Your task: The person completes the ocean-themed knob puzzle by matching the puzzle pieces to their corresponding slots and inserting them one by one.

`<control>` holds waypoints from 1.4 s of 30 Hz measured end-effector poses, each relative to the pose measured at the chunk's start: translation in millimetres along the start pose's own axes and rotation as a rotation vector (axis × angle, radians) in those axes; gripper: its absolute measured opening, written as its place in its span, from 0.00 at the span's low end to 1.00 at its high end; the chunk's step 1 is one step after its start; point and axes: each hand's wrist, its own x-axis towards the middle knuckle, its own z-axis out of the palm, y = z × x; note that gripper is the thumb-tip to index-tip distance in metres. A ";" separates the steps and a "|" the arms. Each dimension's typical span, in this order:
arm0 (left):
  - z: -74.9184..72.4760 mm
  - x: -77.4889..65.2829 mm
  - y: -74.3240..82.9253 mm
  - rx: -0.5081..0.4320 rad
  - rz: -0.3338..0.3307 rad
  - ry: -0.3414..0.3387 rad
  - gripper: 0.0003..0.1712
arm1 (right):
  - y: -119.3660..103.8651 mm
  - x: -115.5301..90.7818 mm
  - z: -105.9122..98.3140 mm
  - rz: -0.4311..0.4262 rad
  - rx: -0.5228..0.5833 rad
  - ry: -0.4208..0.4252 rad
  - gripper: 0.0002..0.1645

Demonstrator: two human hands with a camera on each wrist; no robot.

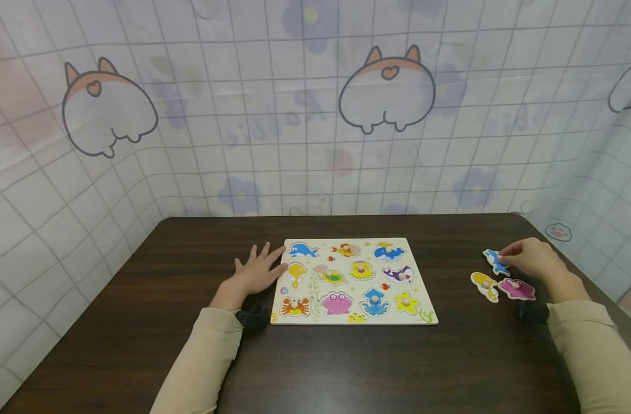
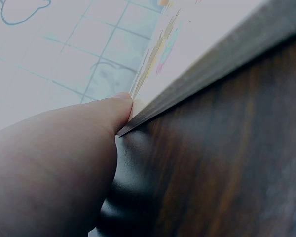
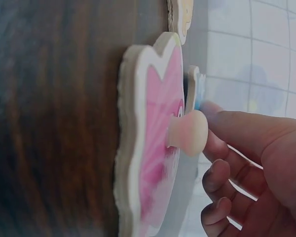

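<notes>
A pale wooden puzzle board (image 1: 315, 244) with sea animals lies in the middle of the table. My left hand (image 1: 251, 275) has its fingers spread and touches the board's left edge; in the left wrist view the thumb (image 2: 119, 111) meets the board's corner. At the right my right hand (image 1: 535, 260) pinches a blue dolphin puzzle piece (image 1: 493, 263) with thumb and index finger. Just in front of it lie a yellow seahorse piece (image 1: 484, 286) and a pink shell piece (image 1: 517, 289). Close in the right wrist view stands the shell piece's wooden knob (image 3: 190, 133).
Knobbed pieces such as a crab (image 1: 295, 306), a squid (image 1: 374, 302) and a starfish (image 1: 406, 303) sit in the board. Its dolphin, seahorse and shell pictures show no knobs. A gridded cloth (image 1: 295, 172) stands behind the dark table (image 1: 346, 368).
</notes>
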 end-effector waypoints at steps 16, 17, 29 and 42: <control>1.5 2.1 -1.2 -0.009 -0.004 -0.002 0.38 | -29.2 4.4 -6.2 -0.114 -0.040 0.062 0.20; 1.7 2.5 -1.4 -0.011 -0.005 -0.003 0.38 | -32.5 4.6 -6.8 -0.119 -0.043 0.059 0.20; 2.7 2.9 -2.5 -0.014 -0.001 0.001 0.38 | -72.6 13.5 -8.1 -0.181 -0.053 0.049 0.20; 3.3 4.2 -1.9 -0.003 -0.005 0.000 0.38 | -113.7 33.0 3.8 -0.273 -0.013 0.041 0.19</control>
